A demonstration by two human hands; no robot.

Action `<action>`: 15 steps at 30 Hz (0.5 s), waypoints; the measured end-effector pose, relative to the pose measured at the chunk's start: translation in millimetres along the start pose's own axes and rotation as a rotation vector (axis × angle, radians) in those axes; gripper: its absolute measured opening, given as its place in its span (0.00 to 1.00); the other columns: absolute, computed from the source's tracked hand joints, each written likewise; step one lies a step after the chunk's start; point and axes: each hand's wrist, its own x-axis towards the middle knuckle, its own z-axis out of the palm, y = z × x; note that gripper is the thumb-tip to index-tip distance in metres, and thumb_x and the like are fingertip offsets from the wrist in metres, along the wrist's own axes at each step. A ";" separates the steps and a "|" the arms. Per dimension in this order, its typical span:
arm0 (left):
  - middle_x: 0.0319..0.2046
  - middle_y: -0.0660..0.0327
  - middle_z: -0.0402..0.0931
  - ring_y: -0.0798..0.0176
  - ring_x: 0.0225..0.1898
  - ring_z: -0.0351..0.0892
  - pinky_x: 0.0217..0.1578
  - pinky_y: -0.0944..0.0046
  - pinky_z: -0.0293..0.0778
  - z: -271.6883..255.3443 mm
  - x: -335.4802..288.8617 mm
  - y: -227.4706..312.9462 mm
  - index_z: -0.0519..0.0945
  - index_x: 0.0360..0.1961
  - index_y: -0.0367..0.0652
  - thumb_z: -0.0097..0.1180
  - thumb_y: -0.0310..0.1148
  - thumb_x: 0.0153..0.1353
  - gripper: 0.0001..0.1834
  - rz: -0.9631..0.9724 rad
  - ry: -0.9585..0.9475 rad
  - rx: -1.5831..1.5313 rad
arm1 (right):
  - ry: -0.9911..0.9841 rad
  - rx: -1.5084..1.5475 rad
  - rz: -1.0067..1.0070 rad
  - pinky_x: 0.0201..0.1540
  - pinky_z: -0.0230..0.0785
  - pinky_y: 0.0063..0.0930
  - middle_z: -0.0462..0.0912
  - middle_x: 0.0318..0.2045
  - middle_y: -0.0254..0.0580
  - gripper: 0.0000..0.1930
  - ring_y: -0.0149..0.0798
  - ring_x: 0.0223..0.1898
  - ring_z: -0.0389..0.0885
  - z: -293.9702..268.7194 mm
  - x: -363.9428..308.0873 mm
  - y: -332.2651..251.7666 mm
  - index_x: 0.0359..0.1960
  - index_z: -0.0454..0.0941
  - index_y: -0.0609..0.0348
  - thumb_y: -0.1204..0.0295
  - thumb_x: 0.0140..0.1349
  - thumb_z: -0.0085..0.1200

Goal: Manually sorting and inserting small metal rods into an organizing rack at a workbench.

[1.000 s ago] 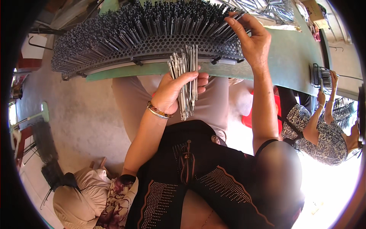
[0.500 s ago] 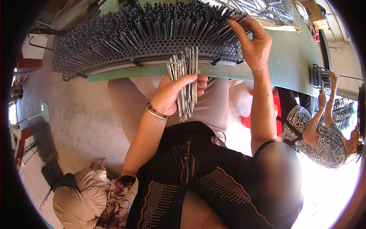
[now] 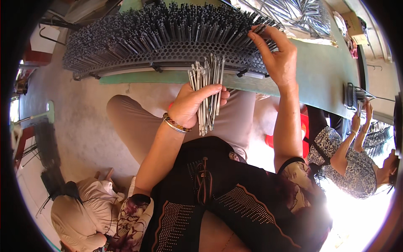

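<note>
My left hand (image 3: 185, 105) is wrapped round a bundle of thin silvery metal strips (image 3: 205, 75), thumb across the front, just short of the table's near edge. The strips stand roughly upright, their ends uneven. Beyond them, a long black perforated rack (image 3: 189, 49) holds a dense mass of upright dark metal strips (image 3: 168, 31). At the rack's right end my right hand (image 3: 282, 63) pinches a small piece of a thin metal strip (image 3: 259, 29) between thumb and fingers. Its lower part is lost among the standing strips, so I cannot tell how it sits.
The rack lies along a green table (image 3: 319, 75). Loose silvery strips (image 3: 298, 14) are heaped at the far right, near a cardboard box (image 3: 354, 25). A co-worker in a patterned top (image 3: 348, 164) works at the right. Another person in beige (image 3: 82, 214) is at lower left.
The view has shifted slightly, and the rack sits a little farther right in it. Both hands keep their places and grips. My left knee has swung outward to the left.
</note>
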 end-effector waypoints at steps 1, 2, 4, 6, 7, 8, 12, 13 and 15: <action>0.31 0.55 0.81 0.64 0.30 0.81 0.29 0.69 0.78 -0.8 0.0 0.2 0.79 0.38 0.35 0.57 0.31 0.58 0.10 0.001 0.001 0.002 | -0.001 -0.069 -0.032 0.39 0.69 0.25 0.83 0.30 0.39 0.10 0.34 0.31 0.81 0.4 0.2 0.4 0.37 0.80 0.61 0.76 0.52 0.62; 0.31 0.54 0.81 0.63 0.31 0.81 0.30 0.68 0.78 -3.1 0.5 -0.3 0.79 0.38 0.34 0.58 0.30 0.57 0.10 0.000 -0.008 -0.001 | -0.001 -0.066 -0.034 0.39 0.69 0.25 0.83 0.30 0.39 0.10 0.34 0.31 0.81 2.2 0.0 -3.4 0.37 0.80 0.61 0.76 0.52 0.62; 0.31 0.53 0.81 0.61 0.32 0.82 0.31 0.67 0.79 -4.8 -0.6 -0.3 0.79 0.37 0.33 0.59 0.30 0.56 0.11 0.002 -0.019 -0.001 | 0.100 0.164 0.171 0.38 0.70 0.26 0.82 0.30 0.39 0.12 0.36 0.31 0.81 5.8 -0.1 -14.3 0.40 0.80 0.58 0.76 0.52 0.62; 0.31 0.54 0.80 0.61 0.32 0.82 0.29 0.67 0.79 -3.0 -1.8 1.5 0.78 0.37 0.33 0.59 0.30 0.56 0.11 -0.028 0.003 0.017 | 0.107 0.094 0.093 0.38 0.70 0.27 0.82 0.30 0.39 0.13 0.37 0.30 0.80 6.5 -0.5 -7.7 0.40 0.79 0.56 0.76 0.52 0.62; 0.31 0.54 0.80 0.61 0.32 0.82 0.29 0.67 0.79 -1.9 -2.4 2.1 0.78 0.37 0.33 0.59 0.30 0.56 0.11 -0.023 -0.003 0.021 | 0.110 0.025 0.020 0.38 0.70 0.27 0.82 0.30 0.38 0.13 0.38 0.30 0.80 6.8 -1.0 -4.9 0.41 0.79 0.55 0.76 0.52 0.61; 0.31 0.54 0.80 0.61 0.31 0.82 0.29 0.67 0.79 -1.6 -2.9 3.2 0.78 0.37 0.33 0.59 0.30 0.56 0.11 -0.043 0.011 0.025 | 0.086 -0.045 -0.020 0.38 0.70 0.28 0.81 0.30 0.39 0.12 0.38 0.32 0.80 6.4 -1.8 -6.8 0.40 0.80 0.56 0.77 0.53 0.60; 0.32 0.55 0.80 0.61 0.32 0.82 0.31 0.66 0.80 -4.0 -2.2 4.0 0.78 0.37 0.34 0.59 0.30 0.57 0.10 -0.083 -0.024 0.002 | 0.091 -0.221 -0.181 0.40 0.69 0.29 0.81 0.34 0.40 0.09 0.40 0.37 0.78 9.6 -2.9 -7.7 0.37 0.81 0.57 0.78 0.53 0.58; 0.34 0.56 0.80 0.62 0.34 0.81 0.34 0.65 0.80 -1.9 -2.2 3.9 0.78 0.38 0.35 0.59 0.28 0.57 0.09 -0.057 -0.024 -0.015 | 0.164 -0.193 -0.168 0.40 0.70 0.29 0.81 0.34 0.41 0.09 0.41 0.37 0.78 10.9 -4.0 -8.6 0.37 0.81 0.58 0.79 0.54 0.58; 0.35 0.57 0.80 0.63 0.35 0.81 0.35 0.65 0.80 -4.7 -3.6 3.8 0.78 0.38 0.35 0.59 0.26 0.57 0.09 -0.033 -0.040 -0.032 | 0.264 -0.137 -0.119 0.38 0.70 0.27 0.81 0.32 0.43 0.08 0.40 0.34 0.79 11.7 -4.5 -16.2 0.37 0.81 0.60 0.79 0.55 0.57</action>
